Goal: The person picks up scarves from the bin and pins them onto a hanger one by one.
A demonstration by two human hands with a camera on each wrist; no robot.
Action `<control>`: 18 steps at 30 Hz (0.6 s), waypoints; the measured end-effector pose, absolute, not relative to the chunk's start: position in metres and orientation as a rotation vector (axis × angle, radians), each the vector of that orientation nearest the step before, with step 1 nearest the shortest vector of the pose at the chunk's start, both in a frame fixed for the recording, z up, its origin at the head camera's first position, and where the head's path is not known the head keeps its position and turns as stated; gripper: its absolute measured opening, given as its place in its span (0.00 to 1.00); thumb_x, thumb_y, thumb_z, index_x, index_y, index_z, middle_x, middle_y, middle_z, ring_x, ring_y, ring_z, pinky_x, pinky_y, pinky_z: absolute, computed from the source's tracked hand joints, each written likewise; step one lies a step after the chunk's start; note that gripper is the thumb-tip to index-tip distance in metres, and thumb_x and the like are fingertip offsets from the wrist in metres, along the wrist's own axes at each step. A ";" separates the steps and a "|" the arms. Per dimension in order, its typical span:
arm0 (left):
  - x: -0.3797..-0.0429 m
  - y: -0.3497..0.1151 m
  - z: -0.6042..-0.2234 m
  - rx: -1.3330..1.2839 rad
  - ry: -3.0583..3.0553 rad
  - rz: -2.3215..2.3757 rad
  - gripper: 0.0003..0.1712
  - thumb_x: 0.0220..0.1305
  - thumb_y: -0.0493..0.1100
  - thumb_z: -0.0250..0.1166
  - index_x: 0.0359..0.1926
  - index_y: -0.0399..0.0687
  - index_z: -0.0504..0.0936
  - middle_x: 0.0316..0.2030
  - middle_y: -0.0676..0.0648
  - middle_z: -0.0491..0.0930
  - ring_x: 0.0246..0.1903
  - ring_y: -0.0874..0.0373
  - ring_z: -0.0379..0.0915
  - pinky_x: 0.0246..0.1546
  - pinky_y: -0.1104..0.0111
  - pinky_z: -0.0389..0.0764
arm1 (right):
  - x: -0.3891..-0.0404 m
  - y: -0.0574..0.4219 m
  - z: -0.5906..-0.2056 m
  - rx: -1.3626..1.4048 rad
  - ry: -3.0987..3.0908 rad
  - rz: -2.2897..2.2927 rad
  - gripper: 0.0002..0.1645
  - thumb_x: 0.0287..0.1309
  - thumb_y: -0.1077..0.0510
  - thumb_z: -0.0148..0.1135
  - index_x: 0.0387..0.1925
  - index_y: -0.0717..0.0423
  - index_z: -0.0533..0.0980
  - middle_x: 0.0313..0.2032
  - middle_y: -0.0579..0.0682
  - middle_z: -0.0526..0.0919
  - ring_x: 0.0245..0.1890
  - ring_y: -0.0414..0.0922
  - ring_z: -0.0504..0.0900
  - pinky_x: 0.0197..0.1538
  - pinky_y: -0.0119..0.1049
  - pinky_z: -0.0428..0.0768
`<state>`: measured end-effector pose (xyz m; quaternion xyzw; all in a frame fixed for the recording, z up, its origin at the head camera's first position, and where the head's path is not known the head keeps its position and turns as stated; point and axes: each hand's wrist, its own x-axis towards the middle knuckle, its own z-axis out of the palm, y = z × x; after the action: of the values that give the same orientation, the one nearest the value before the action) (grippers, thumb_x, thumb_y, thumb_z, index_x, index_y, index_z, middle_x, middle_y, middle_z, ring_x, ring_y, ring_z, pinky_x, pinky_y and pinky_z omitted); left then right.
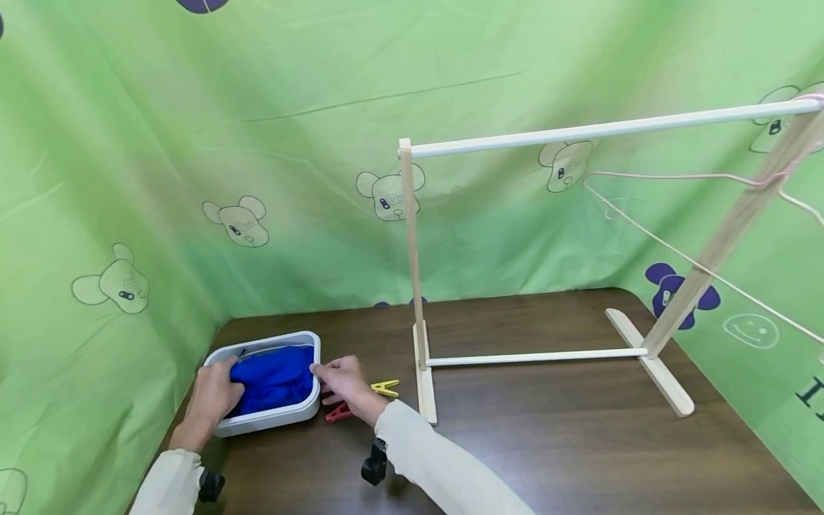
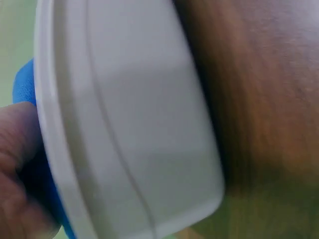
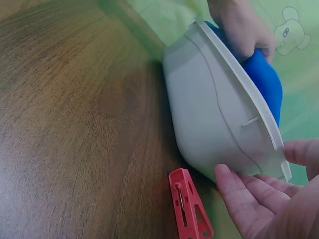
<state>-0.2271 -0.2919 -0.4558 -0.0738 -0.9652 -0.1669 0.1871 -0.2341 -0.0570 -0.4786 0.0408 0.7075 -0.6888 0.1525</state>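
Note:
A white plastic basin (image 1: pixel 264 422) stands on the left of the table, with bunched blue cloth (image 1: pixel 273 375) in it. My left hand (image 1: pixel 215 390) reaches over the basin's left side and grips the cloth; the right wrist view shows a fold of it raised at the fingers. At the opposite side, my right hand (image 1: pixel 347 379) holds the basin's rim, thumb at the top edge and fingers against the outer wall. Beside that hand lie a red clothespin (image 3: pixel 187 204) and a yellow clothespin (image 1: pixel 386 388), both partly hidden by it in the head view.
A wooden rack with a white top bar (image 1: pixel 579 134) and a lower bar (image 1: pixel 534 359) stands right of the basin. A pale pink hanger (image 1: pixel 669 248) hangs at its right post (image 1: pixel 714 250). Green printed fabric (image 1: pixel 290 143) surrounds the brown table (image 1: pixel 547 429).

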 end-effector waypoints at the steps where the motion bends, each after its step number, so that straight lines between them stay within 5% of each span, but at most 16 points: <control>1: -0.228 -0.291 -0.453 -0.204 -2.707 -0.473 0.17 0.34 0.28 0.56 0.32 0.37 0.80 0.28 0.35 0.82 0.26 0.36 0.75 0.26 0.49 0.72 | -0.235 -0.055 -0.479 0.110 2.021 -1.982 0.17 0.54 0.50 0.64 0.34 0.61 0.80 0.26 0.51 0.83 0.24 0.44 0.82 0.31 0.44 0.83; 18: -0.223 -0.284 -0.423 -0.099 -2.501 -0.633 0.21 0.33 0.26 0.53 0.32 0.40 0.83 0.26 0.37 0.83 0.20 0.43 0.72 0.21 0.60 0.69 | -0.237 -0.057 -0.476 0.096 2.013 -1.966 0.17 0.55 0.50 0.63 0.35 0.61 0.80 0.27 0.52 0.83 0.23 0.41 0.81 0.31 0.45 0.83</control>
<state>-0.2229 -0.2840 -0.4230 -0.0367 -0.9311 -0.2357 0.2761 -0.2370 -0.0566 -0.4755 0.0336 0.7056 -0.6889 0.1623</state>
